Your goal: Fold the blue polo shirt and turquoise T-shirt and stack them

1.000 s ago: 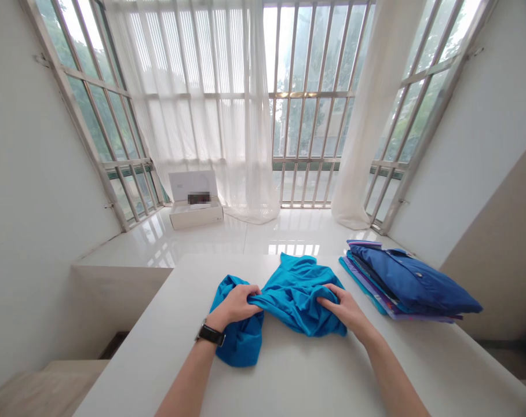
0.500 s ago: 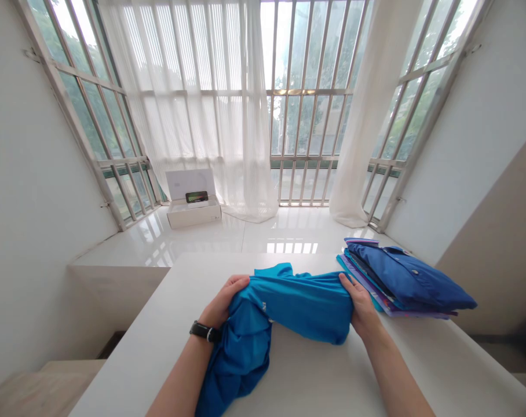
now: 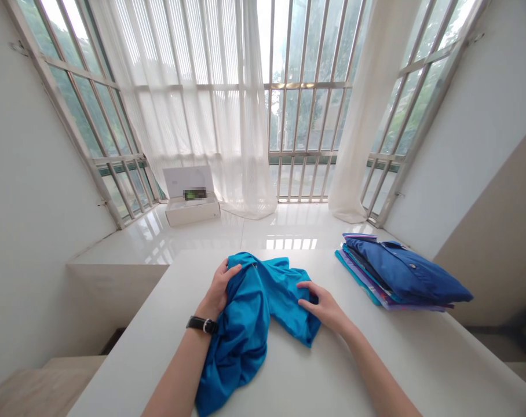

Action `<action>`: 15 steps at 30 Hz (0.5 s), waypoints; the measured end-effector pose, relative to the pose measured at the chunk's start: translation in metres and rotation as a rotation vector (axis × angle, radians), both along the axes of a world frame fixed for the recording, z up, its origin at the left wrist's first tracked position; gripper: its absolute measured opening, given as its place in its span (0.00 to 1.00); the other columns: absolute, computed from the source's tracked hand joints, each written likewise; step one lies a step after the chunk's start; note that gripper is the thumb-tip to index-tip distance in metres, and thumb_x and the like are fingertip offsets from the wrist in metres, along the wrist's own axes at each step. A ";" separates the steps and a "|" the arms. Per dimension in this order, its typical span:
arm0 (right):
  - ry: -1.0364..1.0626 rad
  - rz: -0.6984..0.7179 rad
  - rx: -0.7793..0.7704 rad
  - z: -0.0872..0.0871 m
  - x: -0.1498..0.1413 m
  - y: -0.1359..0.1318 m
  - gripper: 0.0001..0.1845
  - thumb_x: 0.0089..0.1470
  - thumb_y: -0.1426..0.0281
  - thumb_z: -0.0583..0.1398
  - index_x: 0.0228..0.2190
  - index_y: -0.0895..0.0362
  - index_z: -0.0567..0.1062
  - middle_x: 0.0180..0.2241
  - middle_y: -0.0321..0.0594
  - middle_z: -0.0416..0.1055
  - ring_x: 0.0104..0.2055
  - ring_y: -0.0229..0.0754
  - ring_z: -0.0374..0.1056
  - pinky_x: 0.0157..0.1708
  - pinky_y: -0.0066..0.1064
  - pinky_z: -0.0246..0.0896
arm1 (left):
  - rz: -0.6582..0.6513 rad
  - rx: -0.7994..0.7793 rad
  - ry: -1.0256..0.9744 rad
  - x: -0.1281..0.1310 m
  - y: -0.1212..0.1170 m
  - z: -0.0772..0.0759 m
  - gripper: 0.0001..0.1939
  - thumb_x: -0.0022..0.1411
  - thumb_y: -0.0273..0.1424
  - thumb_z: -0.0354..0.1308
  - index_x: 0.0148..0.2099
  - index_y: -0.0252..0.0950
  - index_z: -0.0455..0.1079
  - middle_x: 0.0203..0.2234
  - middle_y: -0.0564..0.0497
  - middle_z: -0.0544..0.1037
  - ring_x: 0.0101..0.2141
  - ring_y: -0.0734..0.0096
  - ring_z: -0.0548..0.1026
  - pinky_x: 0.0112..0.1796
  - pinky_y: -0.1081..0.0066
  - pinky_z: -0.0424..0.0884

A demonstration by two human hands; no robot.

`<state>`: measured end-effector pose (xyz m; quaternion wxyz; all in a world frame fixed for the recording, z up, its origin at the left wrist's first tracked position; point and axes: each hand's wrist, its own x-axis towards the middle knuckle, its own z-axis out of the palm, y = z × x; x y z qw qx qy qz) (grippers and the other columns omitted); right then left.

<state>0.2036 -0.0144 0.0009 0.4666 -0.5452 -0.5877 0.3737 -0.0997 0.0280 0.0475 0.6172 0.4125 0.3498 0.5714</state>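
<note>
Now the hands draw together, and the bright blue knit shirt [image 3: 245, 324] goes slack!
Left hand [image 3: 219, 288] clutches a bunched fold; right hand [image 3: 326, 307] rests open on the cloth, all on the white table top [image 3: 376, 370].

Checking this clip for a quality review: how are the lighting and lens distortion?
In the head view, daylight through the sheer curtains blows out the windows, glare streaks the glossy floor, the wide lens bows the window frames, and the blue shirt looks sharp.
</note>
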 end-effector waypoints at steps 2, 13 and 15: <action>0.053 -0.147 0.079 0.002 0.005 0.004 0.18 0.41 0.55 0.68 0.32 0.53 0.79 0.31 0.37 0.77 0.34 0.46 0.71 0.39 0.39 0.68 | 0.037 0.038 0.114 -0.005 0.001 0.000 0.21 0.51 0.40 0.69 0.44 0.37 0.71 0.35 0.48 0.81 0.36 0.61 0.79 0.41 0.62 0.75; 0.206 -0.693 0.254 0.010 0.031 0.011 0.21 0.46 0.53 0.64 0.36 0.54 0.75 0.37 0.39 0.72 0.35 0.42 0.65 0.37 0.34 0.62 | 0.284 0.207 0.704 -0.014 0.020 -0.020 0.12 0.49 0.39 0.67 0.35 0.41 0.72 0.31 0.50 0.78 0.37 0.58 0.76 0.42 0.63 0.70; 0.242 -0.704 0.260 0.015 0.029 0.008 0.21 0.45 0.53 0.64 0.36 0.54 0.73 0.35 0.38 0.72 0.34 0.41 0.65 0.35 0.33 0.61 | 0.287 0.218 0.757 -0.016 0.014 -0.019 0.13 0.49 0.41 0.67 0.36 0.41 0.73 0.33 0.47 0.79 0.38 0.55 0.77 0.44 0.61 0.69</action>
